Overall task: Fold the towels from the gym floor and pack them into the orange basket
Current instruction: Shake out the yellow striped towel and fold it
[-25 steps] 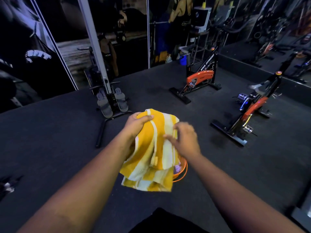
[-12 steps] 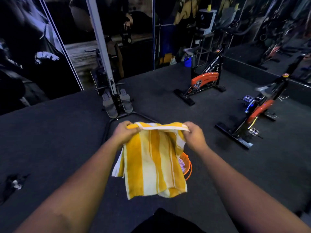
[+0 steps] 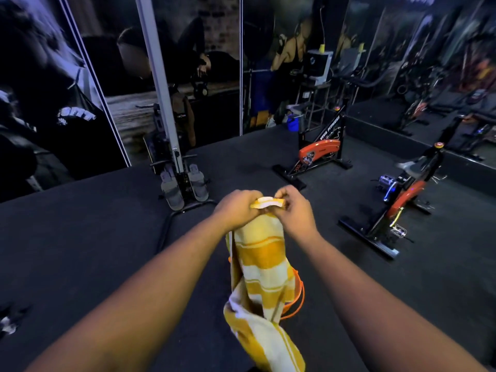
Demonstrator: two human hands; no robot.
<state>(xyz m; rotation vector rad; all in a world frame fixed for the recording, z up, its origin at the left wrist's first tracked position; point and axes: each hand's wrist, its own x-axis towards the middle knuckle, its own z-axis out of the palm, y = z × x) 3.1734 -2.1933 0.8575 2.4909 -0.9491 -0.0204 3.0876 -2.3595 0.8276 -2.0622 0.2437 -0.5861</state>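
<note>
Left hand (image 3: 237,208) and right hand (image 3: 294,210) now together, pinching towel (image 3: 264,267) top; previously spread wide, hanging narrower over orange basket (image 3: 298,299).

both forearms are showing bare from the frame's lower edge up to the wrists, no sleeves in view. left hand (image 3: 237,208) and right hand (image 3: 294,210) are wearing no gloves; no rings, watch or bands are showing, though the fingers are partly hidden and blurred. a dark garment edge is showing at bottom centre, possibly trousers or a shirt hem.
</note>
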